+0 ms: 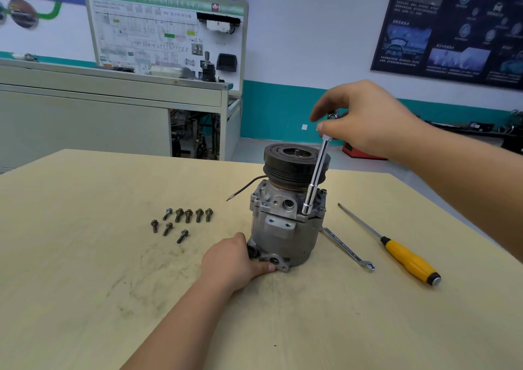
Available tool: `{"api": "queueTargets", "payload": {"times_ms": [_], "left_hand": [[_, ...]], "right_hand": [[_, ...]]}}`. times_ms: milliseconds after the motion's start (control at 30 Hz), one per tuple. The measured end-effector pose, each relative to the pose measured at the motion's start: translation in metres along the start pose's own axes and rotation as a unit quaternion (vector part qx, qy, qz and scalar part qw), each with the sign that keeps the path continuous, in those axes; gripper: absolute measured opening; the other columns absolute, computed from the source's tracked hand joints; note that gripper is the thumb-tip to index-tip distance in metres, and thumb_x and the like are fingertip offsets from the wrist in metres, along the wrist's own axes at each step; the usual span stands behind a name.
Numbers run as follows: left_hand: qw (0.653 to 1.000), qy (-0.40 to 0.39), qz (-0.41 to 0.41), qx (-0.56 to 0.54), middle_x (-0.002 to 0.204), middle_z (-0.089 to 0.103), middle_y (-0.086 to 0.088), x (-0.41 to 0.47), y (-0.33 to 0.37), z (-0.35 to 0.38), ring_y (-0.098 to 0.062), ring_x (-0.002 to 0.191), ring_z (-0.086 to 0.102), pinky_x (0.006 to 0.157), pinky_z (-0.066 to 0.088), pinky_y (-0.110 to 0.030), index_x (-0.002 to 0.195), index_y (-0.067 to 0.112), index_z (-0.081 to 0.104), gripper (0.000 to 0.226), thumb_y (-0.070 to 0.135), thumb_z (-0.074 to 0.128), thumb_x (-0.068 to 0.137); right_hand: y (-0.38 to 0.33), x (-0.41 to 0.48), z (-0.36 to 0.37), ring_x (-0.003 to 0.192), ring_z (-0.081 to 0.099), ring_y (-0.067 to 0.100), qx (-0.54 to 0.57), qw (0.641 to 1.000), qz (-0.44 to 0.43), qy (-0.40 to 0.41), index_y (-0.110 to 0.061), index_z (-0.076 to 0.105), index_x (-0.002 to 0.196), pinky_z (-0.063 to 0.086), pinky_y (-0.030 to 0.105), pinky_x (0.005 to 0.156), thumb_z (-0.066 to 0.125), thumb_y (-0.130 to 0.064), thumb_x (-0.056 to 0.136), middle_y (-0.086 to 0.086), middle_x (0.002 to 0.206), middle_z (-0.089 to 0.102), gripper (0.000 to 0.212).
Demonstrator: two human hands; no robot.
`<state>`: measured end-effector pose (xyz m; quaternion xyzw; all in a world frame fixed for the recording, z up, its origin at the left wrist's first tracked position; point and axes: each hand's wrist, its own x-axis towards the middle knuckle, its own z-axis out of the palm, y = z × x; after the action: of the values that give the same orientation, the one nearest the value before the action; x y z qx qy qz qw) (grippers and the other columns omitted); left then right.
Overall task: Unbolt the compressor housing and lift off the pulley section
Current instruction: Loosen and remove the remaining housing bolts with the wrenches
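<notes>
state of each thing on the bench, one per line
compressor: upright on table, pulley on top, not lifted
socket driver: socket end seated on compressor's upper flange
loose bolts: eight, lying on table
screwdriver: lying untouched
spanner: lying untouched
left hand: holds compressor base
right hand: pinches socket driver top

Grey compressor housing [285,236] upright, black grooved pulley section [294,166] atop, loose bolts [179,215] beside.
</notes>
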<state>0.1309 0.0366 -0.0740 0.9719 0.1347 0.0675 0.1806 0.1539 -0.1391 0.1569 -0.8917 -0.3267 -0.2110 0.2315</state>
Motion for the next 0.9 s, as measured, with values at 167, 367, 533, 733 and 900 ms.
{"api": "queueTargets", "payload": {"times_ms": [167,367,533,733,900], "left_hand": [[0.999,0.024,0.003,-0.036,0.077,0.041,0.008,-0.004,0.002,0.001,-0.018,0.08,0.047,0.061,0.035,-0.031,0.088,0.02,0.037,0.066,0.076,0.064,0.066],[0.982,0.049,0.001,-0.185,0.121,0.055,0.001,-0.004,0.016,0.004,-0.024,0.116,0.049,0.093,0.043,-0.041,0.124,0.021,0.043,0.084,0.071,0.071,0.062],[0.982,0.052,0.001,-0.182,0.133,0.052,0.004,-0.006,0.024,0.016,-0.024,0.126,0.044,0.098,0.033,-0.042,0.142,0.021,0.024,0.105,0.069,0.07,0.061],[0.989,0.078,-0.022,-0.127,0.144,0.037,0.002,-0.009,0.029,0.025,-0.022,0.135,0.03,0.105,0.024,-0.04,0.15,0.017,0.006,0.122,0.078,0.062,0.06],[0.994,0.079,-0.031,-0.068,0.137,0.041,0.001,-0.011,0.031,0.024,-0.022,0.133,0.029,0.108,0.021,-0.043,0.126,0.018,0.034,0.099,0.086,0.055,0.057]], "right_hand": [[-0.004,0.0,0.005,0.102,0.057,0.009,0.034,0.999,0.007,-0.013,-0.03,0.06,0.105,0.042,0.008,0.087,0.053,0.0,0.083,-0.009,0.11,0.061,0.038],[-0.001,0.002,0.003,0.106,0.062,0.018,0.097,0.994,0.04,-0.04,-0.02,0.051,0.125,0.048,0.036,0.098,0.056,-0.001,0.087,0.003,0.123,0.062,0.043],[0.001,0.0,0.003,0.097,0.058,0.01,-0.022,0.999,-0.025,-0.027,-0.018,0.06,0.121,0.041,0.02,0.086,0.057,-0.005,0.089,-0.002,0.112,0.065,0.035],[0.002,0.001,0.006,0.09,0.045,0.024,-0.191,0.977,-0.079,0.048,-0.021,0.059,0.124,0.035,0.031,0.076,0.057,-0.018,0.092,0.002,0.097,0.04,0.033],[0.0,-0.002,0.005,0.081,0.045,0.024,-0.19,0.979,-0.073,0.019,-0.017,0.054,0.12,0.036,0.029,0.07,0.057,-0.013,0.088,0.0,0.085,0.047,0.033]]}}
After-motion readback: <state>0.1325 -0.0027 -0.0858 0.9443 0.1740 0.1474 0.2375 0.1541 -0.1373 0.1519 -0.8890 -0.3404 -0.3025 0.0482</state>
